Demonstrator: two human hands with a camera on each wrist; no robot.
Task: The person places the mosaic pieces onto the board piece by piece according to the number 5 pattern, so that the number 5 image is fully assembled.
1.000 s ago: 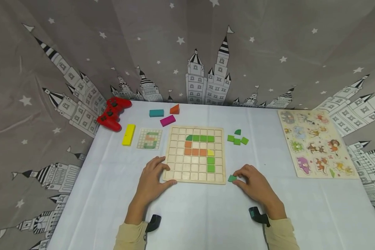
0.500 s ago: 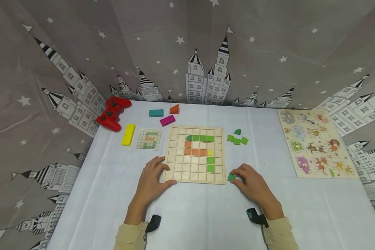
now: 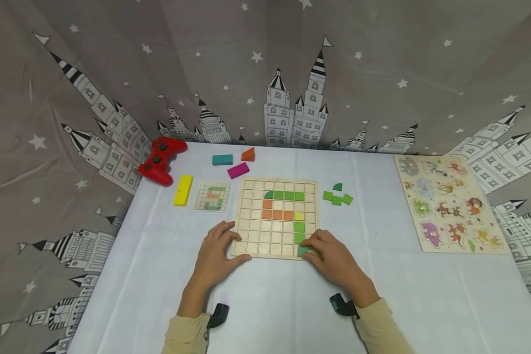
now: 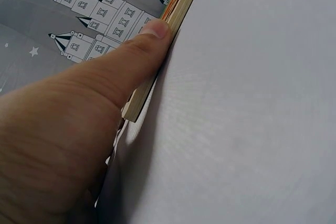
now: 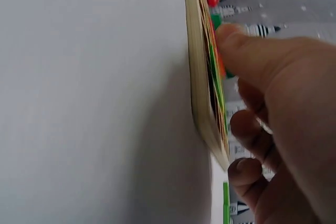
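A wooden grid board [image 3: 252, 223] lies mid-table with green, orange and yellow tiles forming a partial figure. My left hand [image 3: 236, 246] rests on its near left corner, fingers on top. In the left wrist view the thumb [image 4: 142, 45] lies straight against the board's edge [image 4: 181, 9]. My right hand [image 3: 307, 248] pinches a small green tile [image 3: 303, 250] at the board's near right corner, just below the green column [image 3: 299, 232]. The right wrist view shows the board's edge [image 5: 202, 93] side-on with my fingers [image 5: 247, 51] over it; the tile is hard to make out there.
Loose green tiles [image 3: 337, 196] lie right of the board and an animal peg puzzle [image 3: 449, 201] at far right. A pattern card [image 3: 212, 196], yellow block [image 3: 183, 190], red gamepad [image 3: 161, 153] and teal [image 3: 222, 160], orange [image 3: 248, 155] and magenta [image 3: 238, 170] blocks sit left and behind.
My right hand has carried the green tile leftward from the cloth beside the board onto the board's near right corner. The left hand has not moved.
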